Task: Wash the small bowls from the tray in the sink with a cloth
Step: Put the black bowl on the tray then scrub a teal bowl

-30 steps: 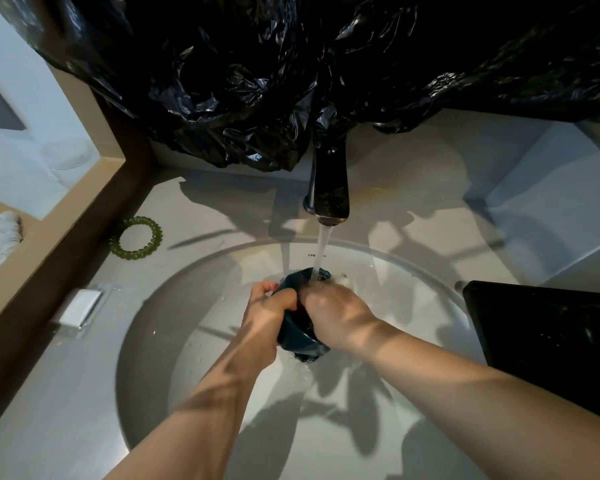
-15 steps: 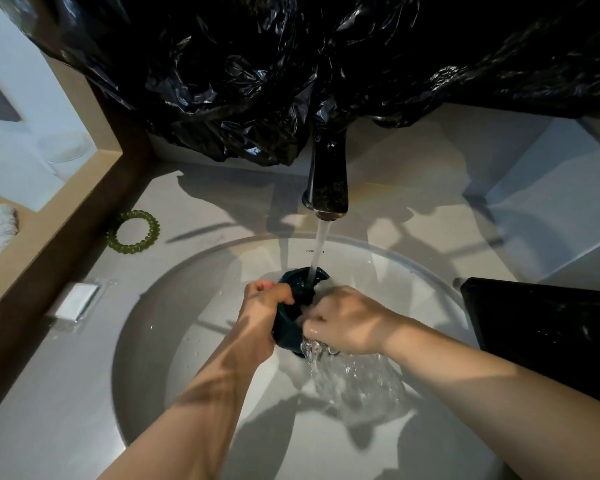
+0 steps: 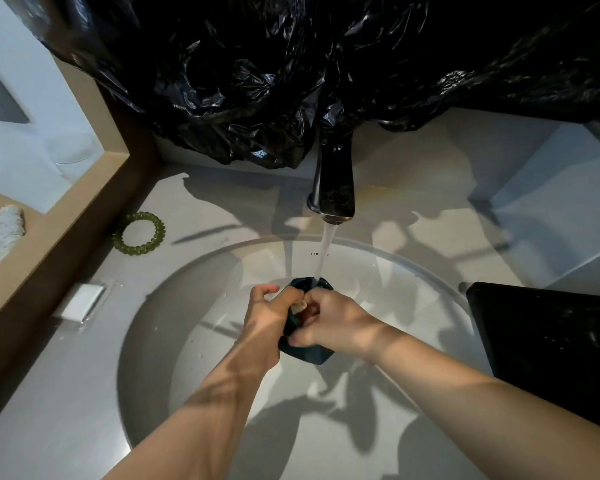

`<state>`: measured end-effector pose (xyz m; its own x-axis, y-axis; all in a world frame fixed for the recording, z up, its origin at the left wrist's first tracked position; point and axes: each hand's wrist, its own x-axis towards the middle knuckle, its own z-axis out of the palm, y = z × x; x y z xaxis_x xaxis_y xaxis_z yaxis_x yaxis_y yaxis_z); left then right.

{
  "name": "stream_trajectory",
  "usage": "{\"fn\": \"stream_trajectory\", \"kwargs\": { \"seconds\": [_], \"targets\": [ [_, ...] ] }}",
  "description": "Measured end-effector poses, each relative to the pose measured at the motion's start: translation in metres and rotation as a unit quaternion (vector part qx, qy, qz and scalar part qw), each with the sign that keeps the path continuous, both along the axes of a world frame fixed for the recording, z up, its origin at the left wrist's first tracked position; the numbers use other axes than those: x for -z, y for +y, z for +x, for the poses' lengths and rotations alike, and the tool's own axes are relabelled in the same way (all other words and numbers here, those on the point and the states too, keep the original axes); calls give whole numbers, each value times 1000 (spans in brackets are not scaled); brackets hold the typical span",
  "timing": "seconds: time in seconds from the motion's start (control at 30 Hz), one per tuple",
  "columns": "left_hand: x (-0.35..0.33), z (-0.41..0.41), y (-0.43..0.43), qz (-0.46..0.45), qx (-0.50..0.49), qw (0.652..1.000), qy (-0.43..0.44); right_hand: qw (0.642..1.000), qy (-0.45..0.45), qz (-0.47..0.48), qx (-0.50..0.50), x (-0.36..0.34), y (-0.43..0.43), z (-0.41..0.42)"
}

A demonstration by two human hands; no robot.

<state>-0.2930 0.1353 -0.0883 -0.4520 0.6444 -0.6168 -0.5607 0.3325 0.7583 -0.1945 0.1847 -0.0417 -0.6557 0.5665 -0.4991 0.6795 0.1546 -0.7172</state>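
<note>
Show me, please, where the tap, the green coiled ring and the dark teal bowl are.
tap (image 3: 335, 188): head view, front of its dark spout.
green coiled ring (image 3: 159, 232): head view, right side of its coil.
dark teal bowl (image 3: 312, 355): head view, lower outer wall.

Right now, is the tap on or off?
On: water streams from the tap onto the dark bowl held over the sink.

Dim overall, with patchy hard light: several sharp-edged shadows cross the round white ceramic sink (image 3: 406, 299) and the grey stone counter (image 3: 66, 393). Small glints speckle the crumpled black plastic sheet (image 3: 274, 81). Wide-angle distortion bends the edges; the centre is sharp.
</note>
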Motion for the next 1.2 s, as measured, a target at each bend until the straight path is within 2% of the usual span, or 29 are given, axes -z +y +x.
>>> {"fn": "stream_trajectory", "kwargs": {
  "seconds": [0.03, 0.07, 0.13, 0.17, 0.27, 0.33, 0.43, 0.5, 0.6, 0.7, 0.77, 0.83, 0.93, 1.1, 1.2],
  "targets": [
    [-1, 0, 0, 0, 5, 1000, -7, 994, -43, 65, -81, -1, 3, 7],
    [-2, -1, 1, -2, 8, 1000, -15, 968, -93, 149, -179, -1, 7, 15],
    [-3, -4, 1, -9, 19, 999, -34, 884, -133, 314, -321, 4, 14, 32],
    [-4, -5, 1, -8, 29, 999, -42, 849, -125, 371, -356, 7, 19, 38],
    [-4, -7, 0, 4, 56, 997, -47, 811, -36, 471, -346, 19, 28, 44],
    [-5, -7, -2, 0, 55, 997, -46, 812, -24, 453, -368, 12, 21, 35],
    [-6, -13, -2, -1, 59, 997, -54, 819, -116, 388, -407, 3, 3, 23],
    [-6, -18, -1, 18, 78, 995, -63, 865, -125, 343, -344, 2, -5, 17],
    [-7, -8, -1, 65, 64, 992, -89, 939, -68, 305, -145, 2, -13, 3],
    [-5, 7, 0, 85, -24, 992, -88, 958, -28, 285, 4, 10, -20, -12],
    [-1, 6, 1, 67, -53, 995, -57, 967, -7, 254, 0, 12, -28, -16],
    [0, 1, 0, 38, -59, 997, -44, 958, -9, 279, -70, 14, -28, -12],
    [-3, -5, 2, 16, -54, 997, -50, 887, -108, 413, -178, 14, -12, -1],
    [-7, -1, 2, 5, -18, 999, -40, 874, -201, 392, -208, 9, -2, -4],
    [-11, -2, -1, 0, -4, 999, -48, 884, -150, 377, -231, 5, -6, -13]
  ]
}}
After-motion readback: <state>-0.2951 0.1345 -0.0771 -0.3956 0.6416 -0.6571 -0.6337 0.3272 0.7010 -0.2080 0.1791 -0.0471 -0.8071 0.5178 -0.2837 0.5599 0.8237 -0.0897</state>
